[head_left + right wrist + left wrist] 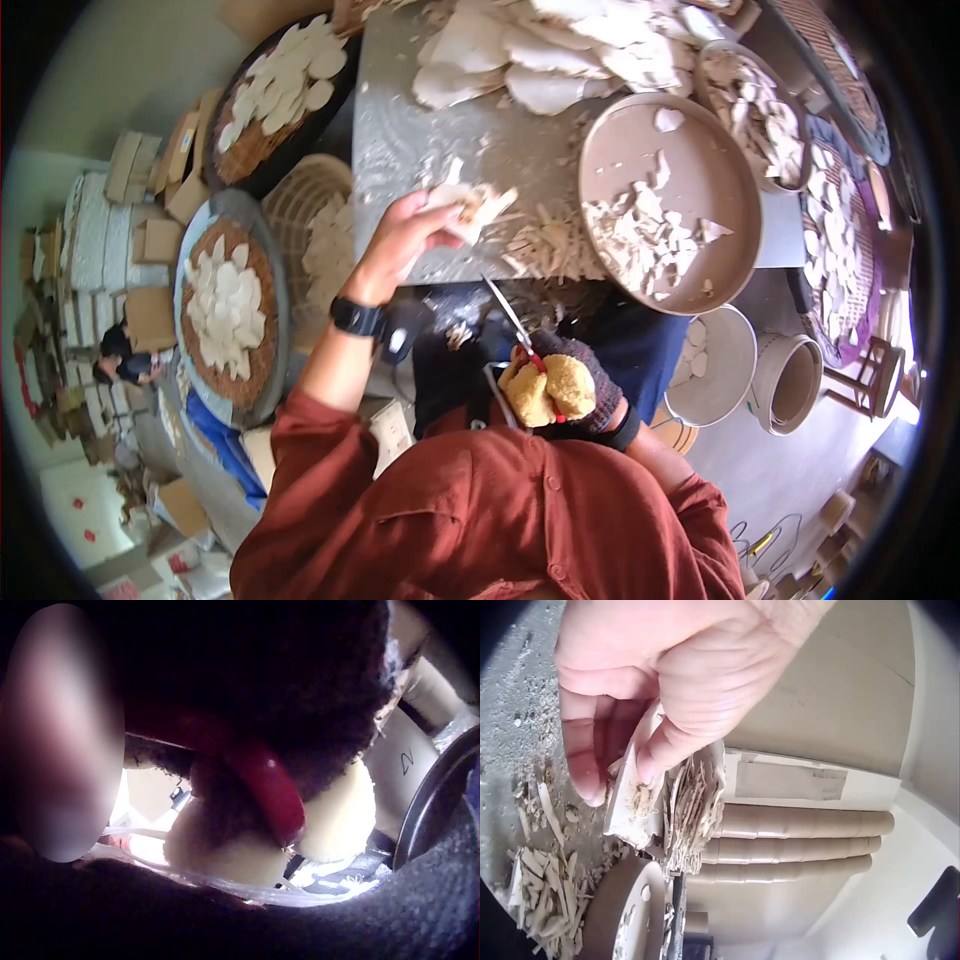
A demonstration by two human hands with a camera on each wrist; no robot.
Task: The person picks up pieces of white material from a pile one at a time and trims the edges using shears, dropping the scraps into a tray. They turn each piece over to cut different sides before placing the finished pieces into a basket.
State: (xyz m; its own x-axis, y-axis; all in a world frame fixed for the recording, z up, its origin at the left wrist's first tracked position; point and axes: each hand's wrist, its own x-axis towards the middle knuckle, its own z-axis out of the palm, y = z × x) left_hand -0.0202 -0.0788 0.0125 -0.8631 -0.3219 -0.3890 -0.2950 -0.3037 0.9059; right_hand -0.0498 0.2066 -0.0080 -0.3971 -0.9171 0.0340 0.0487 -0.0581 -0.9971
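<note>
My left hand [405, 235] pinches a pale, flat, mushroom-like piece [634, 791] between thumb and fingers over the metal table's front edge. In the left wrist view, a ragged layered side faces away from the thumb. Low in front of the lap, my right hand [603, 388], in a dark knitted glove, grips scissors [512, 312] with red handles. Yellow sponge-like padding [570, 387] wraps the handles. The blades point up and left toward the table edge, apart from the pale piece. Thin pale trimmings [550, 245] lie on the table right of the left hand.
A round tan tray [752, 215] with small white scraps [645, 235] sits at the table's right. Large pale slabs [540, 60] are heaped at the back of the metal table [400, 130]. Baskets of white pieces [225, 310] stand left; a white bucket [735, 370] stands right.
</note>
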